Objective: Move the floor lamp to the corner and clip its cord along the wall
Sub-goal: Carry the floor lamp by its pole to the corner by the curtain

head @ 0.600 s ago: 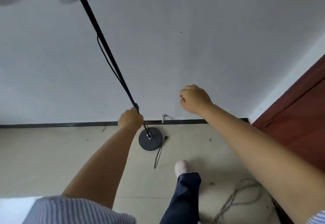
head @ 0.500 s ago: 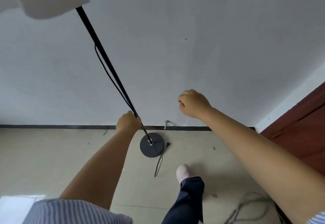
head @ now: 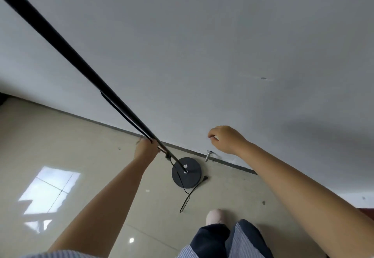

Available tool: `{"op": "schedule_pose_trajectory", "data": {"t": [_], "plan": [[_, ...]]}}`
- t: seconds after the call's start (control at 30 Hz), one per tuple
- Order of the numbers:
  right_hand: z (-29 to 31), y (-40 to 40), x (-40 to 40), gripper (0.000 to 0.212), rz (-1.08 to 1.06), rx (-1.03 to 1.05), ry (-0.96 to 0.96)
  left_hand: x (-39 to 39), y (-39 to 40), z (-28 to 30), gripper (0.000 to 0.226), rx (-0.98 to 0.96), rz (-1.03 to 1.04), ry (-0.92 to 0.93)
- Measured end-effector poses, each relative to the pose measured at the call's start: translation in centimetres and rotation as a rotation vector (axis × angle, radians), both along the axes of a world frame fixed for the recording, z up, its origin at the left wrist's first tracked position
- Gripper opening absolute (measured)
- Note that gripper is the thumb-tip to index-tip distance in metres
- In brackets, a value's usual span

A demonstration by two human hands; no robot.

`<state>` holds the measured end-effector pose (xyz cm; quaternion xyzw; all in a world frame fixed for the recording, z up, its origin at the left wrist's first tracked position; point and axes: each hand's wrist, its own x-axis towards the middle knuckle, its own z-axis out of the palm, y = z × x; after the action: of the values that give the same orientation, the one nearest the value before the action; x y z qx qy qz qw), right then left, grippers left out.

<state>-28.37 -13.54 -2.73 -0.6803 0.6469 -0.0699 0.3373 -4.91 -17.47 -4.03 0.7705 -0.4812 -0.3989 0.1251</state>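
The floor lamp's black pole runs from the top left down to a round black base that sits on the tiled floor close to the wall. My left hand is closed around the lower pole, just above the base. A thin black cord hangs from the pole, crosses the base and trails loose on the floor. My right hand is held near the white wall, fingers curled; whether it holds something small I cannot tell. The lamp shade is out of frame.
A small metal stub sticks out at the dark baseboard right behind the base. My shoe and trouser leg stand on the floor just in front of it. A bright window reflection lies on the tiles at left.
My view has swung left and closer; the shade, red door and floor rope have left the frame. My left hand still grips the pole, and my right hand has stayed near the wall.
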Motion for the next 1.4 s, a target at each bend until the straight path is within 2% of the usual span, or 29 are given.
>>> {"op": "schedule_pose_trajectory", "data": {"t": [0.1, 0.2, 0.33, 0.4, 0.47, 0.53, 0.6, 0.67, 0.73, 0.83, 0.9, 0.97, 1.0, 1.07, 1.1, 1.23, 1.3, 1.4], "plan": [[-2.7, -1.1, 0.9, 0.034, 0.046, 0.171, -0.118, -0.9, 1.1, 0.9, 0.035, 0.082, 0.072, 0.325], [-5.1, -1.4, 1.6, 0.050, 0.128, 0.364, -0.232, -1.6, 2.1, 2.7, 0.031, 0.097, 0.106, 0.527], [-6.4, -1.6, 2.1, 0.033, 0.163, 0.376, -0.363, -2.1, 3.3, 4.9, 0.035, 0.044, 0.192, 0.677], [-6.5, -2.0, 1.8, 0.031, 0.199, 0.372, -0.333, -2.3, 3.8, 6.0, 0.031, -0.040, 0.304, 0.597], [-6.2, -2.3, 1.2, 0.031, 0.260, 0.340, -0.243, -1.8, 4.5, 6.6, 0.020, -0.200, 0.415, 0.341], [-5.4, -3.0, 0.8, 0.022, 0.324, 0.276, -0.149, -1.3, 5.3, 7.5, 0.036, -0.448, 0.553, 0.069], [-4.1, -3.9, 0.9, 0.020, 0.382, 0.177, -0.065, -1.2, 5.4, 9.6, 0.048, -0.658, 0.607, -0.054], [-2.3, -5.0, 1.6, 0.026, 0.423, 0.114, -0.033, -1.2, 4.6, 12.5, 0.055, -0.845, 0.549, -0.175], [-0.5, -6.0, 2.9, 0.036, 0.442, 0.041, -0.044, -1.3, 3.2, 15.6, 0.060, -1.007, 0.418, -0.402], [2.4, -7.2, 5.7, 0.049, 0.359, -0.129, -0.186, -2.0, 1.3, 19.2, 0.055, -1.091, 0.246, -0.613], [4.0, -7.8, 8.0, 0.046, 0.363, -0.170, -0.282, -2.3, 0.5, 20.8, 0.040, -1.067, 0.263, -0.626], [5.2, -8.4, 10.4, 0.020, 0.400, -0.144, -0.380, -1.9, 0.2, 21.2, 0.027, -1.048, 0.314, -0.619], [5.7, -8.7, 11.6, 0.022, 0.429, -0.130, -0.395, -1.6, 0.3, 21.1, 0.025, -1.031, 0.342, -0.603], [6.1, -9.2, 13.7, 0.040, 0.524, -0.071, -0.366, -0.6, 1.1, 21.0, 0.023, -0.996, 0.394, -0.551], [6.1, -9.3, 14.7, 0.040, 0.585, -0.033, -0.334, 0.1, 1.7, 21.0, 0.023, -0.973, 0.408, -0.537], [5.8, -7.9, 19.1, 0.014, 0.758, 0.067, -0.239, 3.8, 4.5, 21.7, 0.029, -0.876, 0.433, -0.467], [5.6, -6.8, 21.4, 0.031, 0.782, 0.030, -0.231, 5.8, 5.8, 21.9, 0.028, -0.844, 0.477, -0.395], [5.4, -4.9, 24.8, 0.037, 0.812, -0.007, -0.226, 8.9, 7.8, 21.6, 0.024, -0.827, 0.552, -0.346]]}}
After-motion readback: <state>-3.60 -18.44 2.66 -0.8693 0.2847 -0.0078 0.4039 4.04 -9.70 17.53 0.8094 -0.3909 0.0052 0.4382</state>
